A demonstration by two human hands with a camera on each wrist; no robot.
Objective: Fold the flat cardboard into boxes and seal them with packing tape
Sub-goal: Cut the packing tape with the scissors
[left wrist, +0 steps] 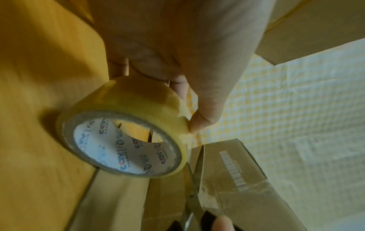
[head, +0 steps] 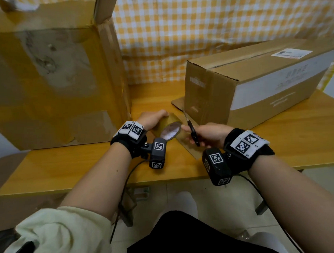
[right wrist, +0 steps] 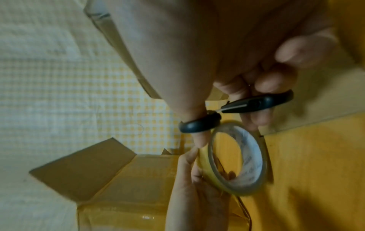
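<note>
Hidden, cropped or illegible items

Tall open carton [head: 49,74]: cut off at upper left of the head view. Taped box [head: 266,82]: cropped at right; shipping label [head: 292,53] text too small to read. Scissors [head: 191,129]: handles partly hidden inside right hand [head: 211,136]. Tape roll [left wrist: 126,136]: core print blurred.

2 cardboard boxes show in the head view: 1 tall open box [head: 49,78] at the left of the frame and 1 closed long box [head: 260,82] at the right. 1 roll of packing tape [head: 171,129] and 1 pair of scissors [head: 191,129] sit at the centre. 2 hands: left hand [head: 152,120], right hand [head: 211,136]. 1 flat cardboard sheet [head: 192,152] lies beneath them.
</note>
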